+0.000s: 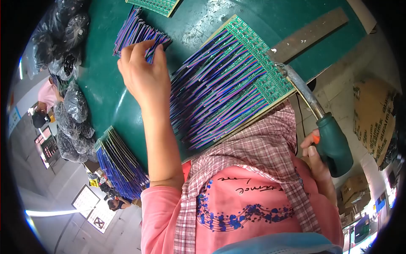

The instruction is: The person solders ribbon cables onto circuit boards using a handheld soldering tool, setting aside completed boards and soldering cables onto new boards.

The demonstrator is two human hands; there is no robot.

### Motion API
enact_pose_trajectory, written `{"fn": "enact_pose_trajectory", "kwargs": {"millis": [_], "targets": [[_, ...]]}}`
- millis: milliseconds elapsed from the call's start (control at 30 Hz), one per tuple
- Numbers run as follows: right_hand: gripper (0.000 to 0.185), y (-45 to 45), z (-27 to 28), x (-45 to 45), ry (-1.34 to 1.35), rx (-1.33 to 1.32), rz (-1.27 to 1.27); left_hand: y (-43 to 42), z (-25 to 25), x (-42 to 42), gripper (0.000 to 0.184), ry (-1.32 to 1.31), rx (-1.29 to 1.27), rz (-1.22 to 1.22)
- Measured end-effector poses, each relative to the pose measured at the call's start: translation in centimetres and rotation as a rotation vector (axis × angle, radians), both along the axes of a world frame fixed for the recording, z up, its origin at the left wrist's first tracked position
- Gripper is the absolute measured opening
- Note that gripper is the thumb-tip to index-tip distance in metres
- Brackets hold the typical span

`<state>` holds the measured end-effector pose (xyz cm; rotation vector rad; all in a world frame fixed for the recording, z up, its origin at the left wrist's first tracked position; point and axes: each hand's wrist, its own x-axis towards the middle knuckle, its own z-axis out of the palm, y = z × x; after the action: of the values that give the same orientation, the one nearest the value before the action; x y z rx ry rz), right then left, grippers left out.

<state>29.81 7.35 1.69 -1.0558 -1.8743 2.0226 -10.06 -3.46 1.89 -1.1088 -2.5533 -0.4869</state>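
My left hand (pixel 146 70) reaches over a pile of short wires (pixel 135 33) in pink, blue and black, its thumb and fingers closed on some wires at the pile's near end. My right hand (pixel 314 157) grips the green handle of a soldering iron (pixel 334 144), partly hidden behind it. The iron's metal barrel points up and left, its tip near the right edge of a green circuit board panel (pixel 277 80). Rows of wires (pixel 224 91) in pink, blue and black lie across that panel, attached along its columns.
A flat metal bar (pixel 315 34) lies right of the panel. Another circuit board (pixel 156 5) sits at the far edge. Black plastic bags (pixel 69 108) and a wired panel (pixel 118 163) line the left. A cardboard box (pixel 374 120) stands at right; other people (pixel 48 93) are beyond.
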Motion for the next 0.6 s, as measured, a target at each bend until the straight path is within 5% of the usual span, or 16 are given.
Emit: {"fn": "enact_pose_trajectory", "kwargs": {"millis": [100, 200, 300, 433, 500, 600], "targets": [[0.022, -0.3, 0.6, -0.9, -0.015, -0.052, -0.045, -0.7, -0.8, -1.7, 0.01, -0.212, 0.058, 0.002], [0.042, 0.0, -0.1, 0.0, 0.017, 0.073, 0.089, -0.9, -0.7, -2.1, 0.008, -0.316, 0.175, -0.08], [0.043, 0.4, -0.4, -0.1, 0.016, 0.175, 0.184, -1.4, -0.4, -2.6, 0.009, -0.484, 0.201, -0.03], [0.045, -1.2, -1.0, 1.2, 0.002, -0.044, -0.016, -1.9, 0.6, -2.9, 0.008, -0.619, 0.426, 0.066], [0.045, -1.3, -1.2, 1.7, 0.013, -0.144, -0.051, -1.5, 1.7, -1.3, 0.013, -0.572, 0.549, -0.079], [0.046, 0.0, -0.9, 1.2, -0.009, -0.07, 0.122, 0.9, 4.3, 5.4, 0.011, -0.827, 0.397, -0.103]]}}
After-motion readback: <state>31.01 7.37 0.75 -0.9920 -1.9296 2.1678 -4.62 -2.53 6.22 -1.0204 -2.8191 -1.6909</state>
